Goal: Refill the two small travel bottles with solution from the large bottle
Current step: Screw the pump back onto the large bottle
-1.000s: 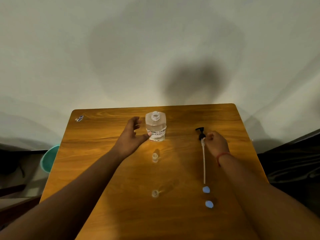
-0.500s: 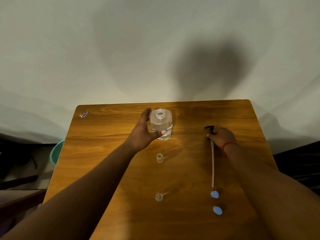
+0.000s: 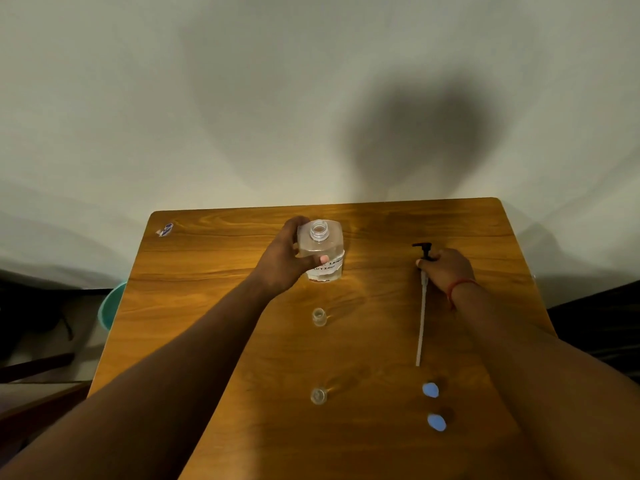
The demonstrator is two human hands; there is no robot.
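Left hand: our left hand point(image 3: 280, 263) has its grip wrapped round the large clear square-shouldered plastic bottle point(image 3: 322, 251), thumb across its white paper label; the bottle's mouth is uncapped and it sits in the upper middle of the frame on the wooden desk point(image 3: 214, 271).
Right hand: our right hand point(image 3: 446, 270) holds the black pump head with its long white dip tube point(image 3: 421, 313), which lies flat on the desk at centre right.
Travel bottles: the farther small clear travel bottle point(image 3: 318, 317) stands open just below the large bottle; the nearer small clear travel bottle point(image 3: 318, 395) stands open lower down, well apart from it.
Caps: two small blue caps point(image 3: 430, 390) lie at the lower right, below the end of the tube.
Step in hand: we judge that the pour has not begun; the large bottle is upright.
Risk, pouring: the large mouth is far wider than the tiny necks, so a quick tilt could flood past them onto the desk.
Risk, tipping: the small bottles look light; a brush from the big bottle or our forearm could knock one over.
Risk, tube: a wet tube may drip on the wood.
Hard to make out: liquid levels in all three bottles, most of the label's lettering, and a small blue-and-white scrap point(image 3: 165, 229) at the desk's upper left corner.
Cut off: a teal round object point(image 3: 110, 308) at the left edge, partly hidden by the desk.
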